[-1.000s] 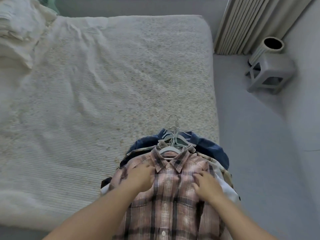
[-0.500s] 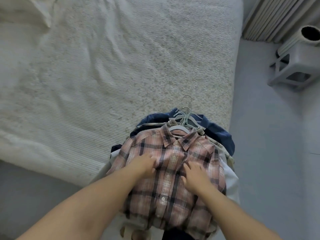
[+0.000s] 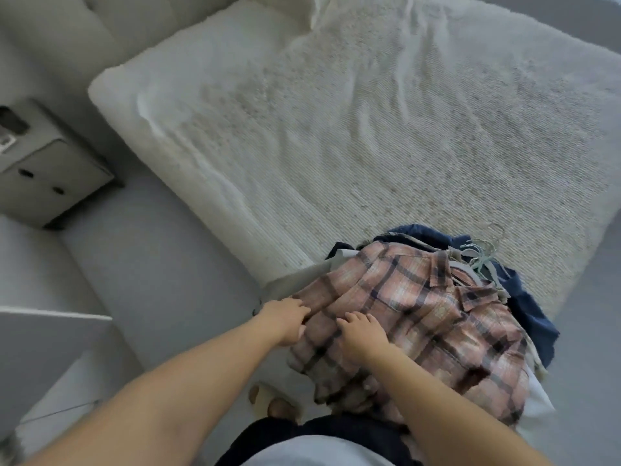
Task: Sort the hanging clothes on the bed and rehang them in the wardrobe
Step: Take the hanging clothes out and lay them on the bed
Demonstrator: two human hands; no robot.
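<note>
From the head view, looking down, a stack of clothes on hangers lies at the near corner of the bed (image 3: 369, 136), lower right of the frame, with a pink plaid shirt (image 3: 420, 317) on top and partly overhanging the edge. Under it show a dark blue garment (image 3: 524, 307) and pale ones, and the bunch of hangers (image 3: 484, 253) pokes out at the collar end toward the right.

Both hands are on the shirt's near side. The left hand (image 3: 285, 319) has its fingers curled round a fold of the plaid cloth at its left edge; the right hand (image 3: 361, 334) lies on the cloth beside it, fingers bent into the fabric, though whether it truly pinches it I cannot tell.

This looks like the sorting step: the top shirt being taken off the stack. Next it needs lifting clear by its hanger without dragging the rest off the bed.

A grey bedside cabinet (image 3: 43, 169) stands at upper left, a pale panel (image 3: 43, 358) at lower left. A bare foot (image 3: 272, 401) stands on the floor (image 3: 151, 264) under the hanging cloth.
</note>
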